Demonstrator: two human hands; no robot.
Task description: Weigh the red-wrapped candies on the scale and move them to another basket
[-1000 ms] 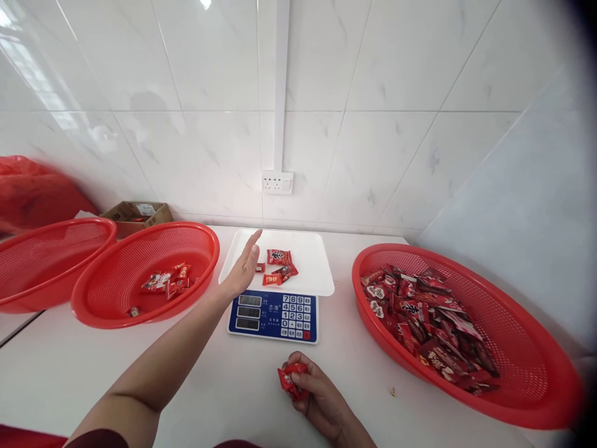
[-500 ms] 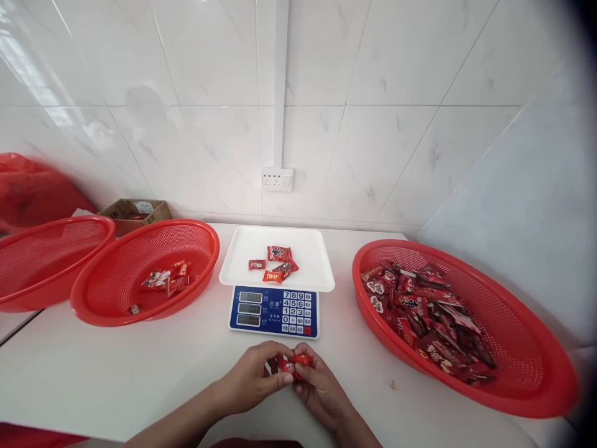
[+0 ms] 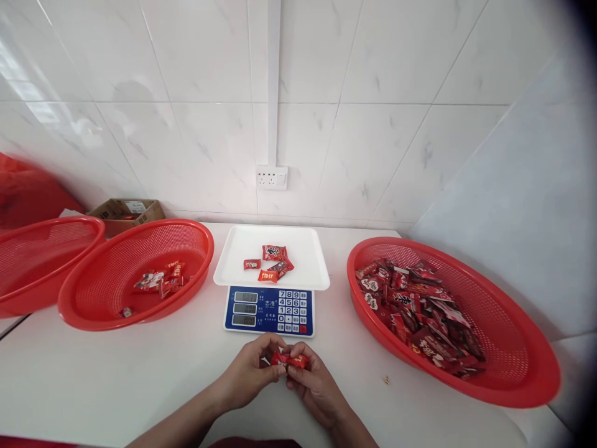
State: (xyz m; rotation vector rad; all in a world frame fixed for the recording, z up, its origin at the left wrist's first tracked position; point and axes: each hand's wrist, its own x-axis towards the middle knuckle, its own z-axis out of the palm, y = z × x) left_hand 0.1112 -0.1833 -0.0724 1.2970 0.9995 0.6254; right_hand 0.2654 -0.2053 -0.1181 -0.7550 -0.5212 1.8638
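together, left hand (image 3: 252, 372), right hand (image 3: 318, 387) pinch red packets (image 3: 298, 361).

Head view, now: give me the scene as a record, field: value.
left hand: fingers on red packaging
right hand: gripping same packaging
scale: blue panel facing the hands, readout unclear
white tray: atop scale, a few red packets on it
right basket: red, packets piled inside
left basket beside scale: red, fewer packets

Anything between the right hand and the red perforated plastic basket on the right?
Yes, in the head view: one tiny gold-coloured bit, too small to identify, on the otherwise bare white tabletop between right hand and basket.
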